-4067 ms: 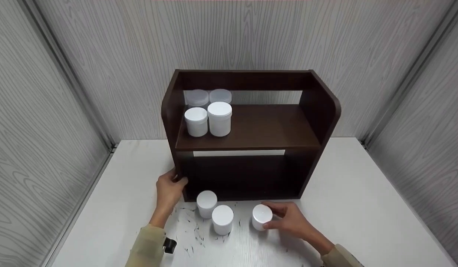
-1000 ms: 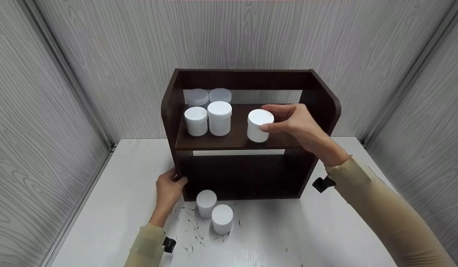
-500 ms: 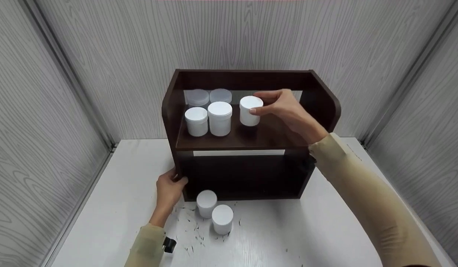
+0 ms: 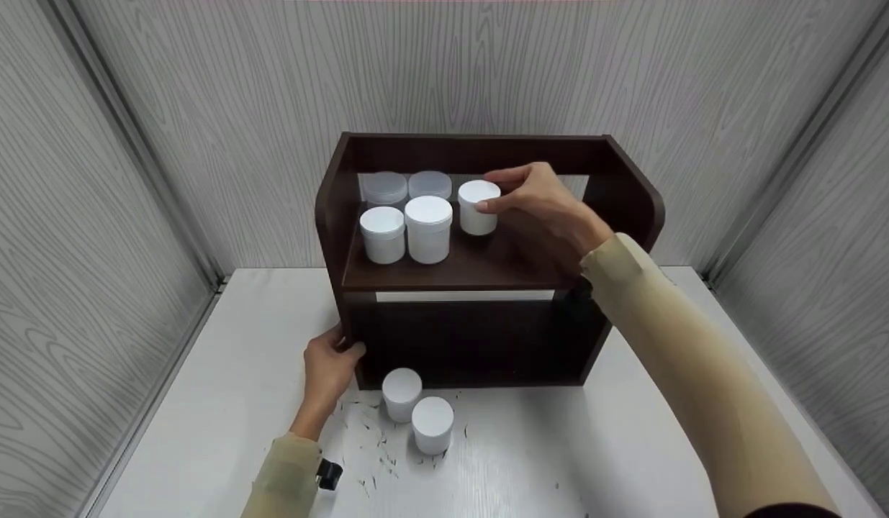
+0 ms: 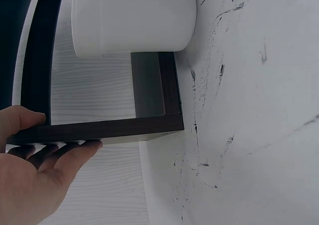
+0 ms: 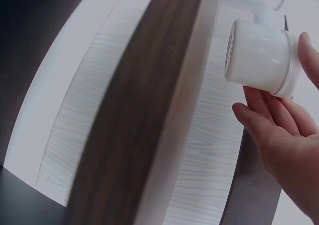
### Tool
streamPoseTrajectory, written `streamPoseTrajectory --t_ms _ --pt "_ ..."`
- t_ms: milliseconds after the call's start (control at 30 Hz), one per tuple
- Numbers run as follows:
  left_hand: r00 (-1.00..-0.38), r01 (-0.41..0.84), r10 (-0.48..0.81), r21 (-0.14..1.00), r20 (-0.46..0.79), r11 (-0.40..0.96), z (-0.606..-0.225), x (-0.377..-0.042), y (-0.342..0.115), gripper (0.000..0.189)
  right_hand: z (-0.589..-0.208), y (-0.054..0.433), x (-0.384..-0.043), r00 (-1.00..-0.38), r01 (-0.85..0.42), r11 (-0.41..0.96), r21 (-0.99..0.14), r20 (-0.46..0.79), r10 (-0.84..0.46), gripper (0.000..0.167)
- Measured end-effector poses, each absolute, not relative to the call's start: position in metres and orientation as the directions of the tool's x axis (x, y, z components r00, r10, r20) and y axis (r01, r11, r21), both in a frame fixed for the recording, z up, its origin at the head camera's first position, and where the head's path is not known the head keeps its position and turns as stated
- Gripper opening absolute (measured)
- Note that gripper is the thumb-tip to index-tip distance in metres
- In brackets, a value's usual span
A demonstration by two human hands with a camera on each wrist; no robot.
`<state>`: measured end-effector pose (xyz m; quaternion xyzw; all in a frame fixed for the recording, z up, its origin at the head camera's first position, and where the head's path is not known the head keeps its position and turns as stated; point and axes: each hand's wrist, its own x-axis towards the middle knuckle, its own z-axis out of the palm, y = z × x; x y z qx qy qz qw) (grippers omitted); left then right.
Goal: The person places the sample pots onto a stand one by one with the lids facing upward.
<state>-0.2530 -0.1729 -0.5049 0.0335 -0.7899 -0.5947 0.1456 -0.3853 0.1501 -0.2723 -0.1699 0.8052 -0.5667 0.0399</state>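
Over the upper board of a dark brown two-tier shelf [image 4: 523, 260], my right hand [image 4: 543, 200] pinches a white lidded jar [image 4: 479, 216] between thumb and fingers. The jar is upright; whether its base touches the board I cannot tell. In the right wrist view the fingers sit at the lid end of this jar [image 6: 261, 56]. My left hand [image 4: 330, 368] grips the shelf's left side panel, thumb inside and fingers outside, as the left wrist view shows on the panel [image 5: 124, 128]. Left of the held jar stand a taller white jar [image 4: 428, 234] and a shorter one [image 4: 383, 241].
Two jars with greyish lids, a left one [image 4: 386, 188] and a right one [image 4: 430, 184], stand behind the front pair. On the white table [image 4: 502, 460], two more white jars, one [image 4: 402, 403] and another [image 4: 432, 426], stand before the shelf's lower left.
My right hand has lifted the jar from the table to the upper tier, then moved it back and left toward the taller jar. The left hand keeps its grip on the panel.
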Motion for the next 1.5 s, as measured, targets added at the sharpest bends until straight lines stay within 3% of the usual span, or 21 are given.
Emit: streamPoseTrajectory --t_ms 567,833,1167,1500 --pt "-0.952 0.128 -0.232 0.950 0.198 0.284 -0.506 -0.255 -0.173 0.053 -0.275 0.147 -0.407 -0.949 -0.166 0.357 -0.919 0.051 -0.310 0.062" --pt "-0.953 0.126 -0.229 0.949 0.197 0.289 -0.506 -0.255 -0.174 0.054 -0.276 0.144 -0.410 -0.948 -0.132 0.329 -0.935 0.022 -0.317 0.060" --pt "-0.959 0.102 -0.222 0.948 0.174 0.303 -0.508 -0.253 -0.173 0.057 -0.286 0.139 -0.411 -0.943 -0.054 0.186 -0.981 -0.011 -0.333 0.056" --pt "-0.952 0.120 -0.237 0.948 0.194 0.296 -0.507 -0.255 -0.173 0.052 -0.286 0.140 -0.411 -0.939 -0.063 0.189 -0.980 -0.005 -0.343 0.052"
